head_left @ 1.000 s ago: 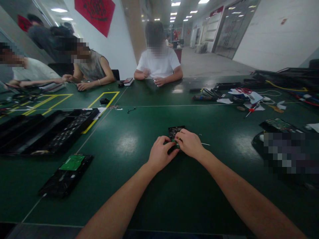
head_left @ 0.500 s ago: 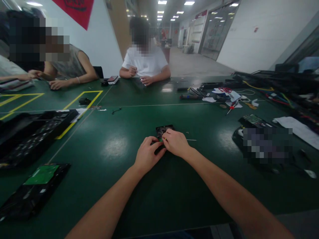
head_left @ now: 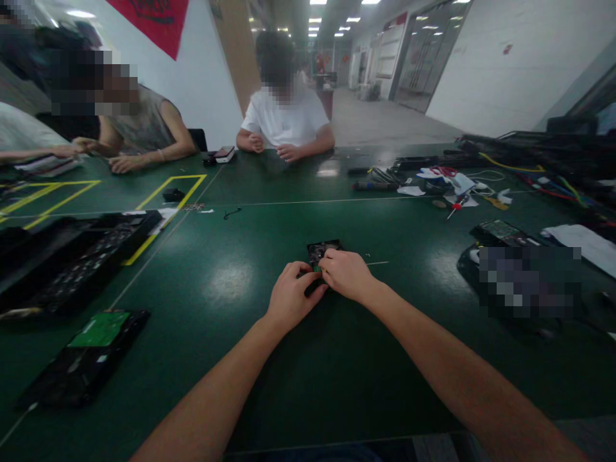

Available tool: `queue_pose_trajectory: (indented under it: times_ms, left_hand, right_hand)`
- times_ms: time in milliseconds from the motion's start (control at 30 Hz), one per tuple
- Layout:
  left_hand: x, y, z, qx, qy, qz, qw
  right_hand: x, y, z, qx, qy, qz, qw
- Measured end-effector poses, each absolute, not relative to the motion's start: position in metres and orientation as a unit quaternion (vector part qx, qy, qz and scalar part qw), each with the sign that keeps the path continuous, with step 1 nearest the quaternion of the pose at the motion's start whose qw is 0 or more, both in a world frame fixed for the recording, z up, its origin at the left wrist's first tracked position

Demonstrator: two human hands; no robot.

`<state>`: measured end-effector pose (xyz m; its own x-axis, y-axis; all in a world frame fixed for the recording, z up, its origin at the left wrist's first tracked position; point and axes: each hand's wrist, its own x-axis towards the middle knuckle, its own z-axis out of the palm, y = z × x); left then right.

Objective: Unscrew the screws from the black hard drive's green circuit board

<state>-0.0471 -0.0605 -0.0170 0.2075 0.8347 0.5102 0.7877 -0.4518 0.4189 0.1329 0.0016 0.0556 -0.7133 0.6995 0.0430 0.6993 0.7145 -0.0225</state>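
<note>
A small black device [head_left: 326, 248] with a green circuit board inside lies on the dark green table [head_left: 289, 359], at its middle. My left hand [head_left: 290, 296] grips the device's near left edge with curled fingers. My right hand [head_left: 347, 274] is closed over its near right part, fingers pinched on something I cannot make out. A thin metal pin [head_left: 376, 262] lies on the table just right of my right hand.
Black trays [head_left: 72, 253] and a black unit with a green board [head_left: 89, 353] sit at left. Tools, cables and paper [head_left: 452, 186] crowd the far right, near another opened device [head_left: 503, 232]. Other people sit along the far edge, around yellow floor-tape marks [head_left: 163, 186].
The view has shifted sideways and back a little. Both hands stay on the small black device in about the same grip.
</note>
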Motion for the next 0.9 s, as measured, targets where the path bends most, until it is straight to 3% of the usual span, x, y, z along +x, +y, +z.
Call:
queue_pose_trajectory:
  times_ms: [533,900]
  left_hand:
    - [-0.046,-0.061,-0.015,0.772,0.525,0.356,0.043]
    - [-0.046,-0.062,-0.016,0.767,0.531,0.357,0.051]
  right_hand:
    - [0.146,-0.005,0.055,-0.427,-0.901,0.023,0.079]
    - [0.305,0.047,0.069,-0.812,-0.581,-0.002,0.053]
